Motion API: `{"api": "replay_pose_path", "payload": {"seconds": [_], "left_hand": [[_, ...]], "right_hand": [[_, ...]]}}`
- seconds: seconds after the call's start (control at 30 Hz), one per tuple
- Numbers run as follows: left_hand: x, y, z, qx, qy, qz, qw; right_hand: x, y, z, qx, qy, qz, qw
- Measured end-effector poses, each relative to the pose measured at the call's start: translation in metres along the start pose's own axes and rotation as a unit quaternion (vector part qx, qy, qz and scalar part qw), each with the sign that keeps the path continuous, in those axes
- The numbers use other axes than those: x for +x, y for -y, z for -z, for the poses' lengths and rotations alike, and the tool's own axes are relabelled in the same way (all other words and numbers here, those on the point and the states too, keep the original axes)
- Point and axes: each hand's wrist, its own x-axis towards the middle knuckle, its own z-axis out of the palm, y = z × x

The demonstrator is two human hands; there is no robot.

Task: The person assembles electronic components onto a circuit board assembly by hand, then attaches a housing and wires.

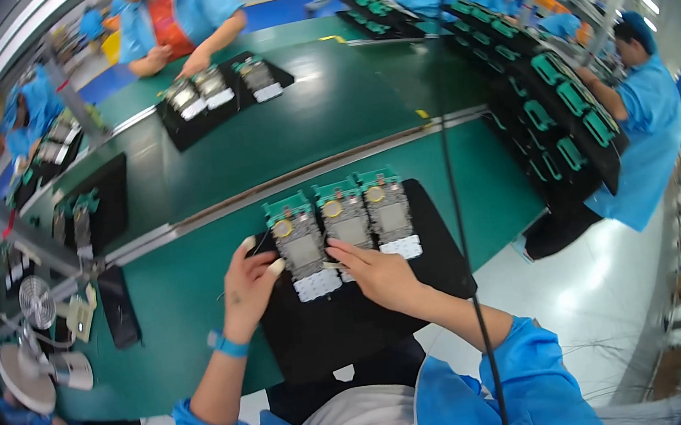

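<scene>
Three grey circuit boards in green holders lie side by side on a black mat (314, 343): the left board (304, 251), the middle board (350, 230) and the right board (392, 219). Each has a round yellow-rimmed part near the top and a white strip at the bottom. Beside the left board's outer edge is my left hand (249, 296), thumb and fingers apart, with pale covers on the fingertips. My right hand (383, 279) reaches over the middle board, its fingertips drawn together at the gap next to the left board. What they pinch is too small to make out.
A metal rail (270, 189) crosses the green bench beyond the mat. A black cable (456, 198) hangs at the right. At left stand a small white fan (37, 302) and a dark phone-like slab (119, 307). Racks of green holders (573, 99) and co-workers surround the bench.
</scene>
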Motion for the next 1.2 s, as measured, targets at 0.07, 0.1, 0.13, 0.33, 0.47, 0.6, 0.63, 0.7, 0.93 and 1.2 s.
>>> {"api": "replay_pose_path", "payload": {"seconds": [0.07,0.1,0.13,0.33,0.47,0.6,0.63,0.7,0.93,1.2], "left_hand": [[0.007,0.007,-0.005,-0.056,-0.004,0.022,0.998],[0.009,0.007,-0.005,-0.093,0.008,0.06,0.994],[0.007,0.002,-0.004,-0.093,0.02,0.067,0.993],[-0.044,0.011,-0.011,-0.17,0.043,0.116,0.978],[-0.065,-0.003,-0.012,-0.202,0.017,0.112,0.973],[-0.067,0.013,-0.005,-0.219,0.009,0.084,0.972],[-0.064,0.013,-0.005,-0.181,0.02,0.079,0.98],[-0.065,0.005,0.0,-0.124,0.031,0.065,0.99],[-0.078,0.006,0.003,-0.139,0.065,0.009,0.988],[-0.076,-0.005,0.006,-0.16,0.132,0.078,0.975]], "right_hand": [[-0.003,0.001,0.004,-0.123,0.058,0.036,0.99],[-0.008,-0.004,0.003,-0.107,0.037,0.02,0.993],[-0.012,-0.008,0.002,-0.092,0.016,0.004,0.996],[0.005,0.02,0.003,0.099,-0.006,-0.172,0.98],[0.01,0.021,-0.018,0.338,0.095,-0.262,0.899],[0.01,0.038,-0.01,0.388,0.087,-0.285,0.872],[0.003,0.036,-0.014,0.39,0.052,-0.254,0.883],[-0.001,0.038,-0.015,0.401,0.018,-0.245,0.882],[-0.015,0.04,-0.025,0.475,0.053,-0.305,0.824],[0.002,0.042,-0.013,0.294,-0.032,-0.141,0.945]]}}
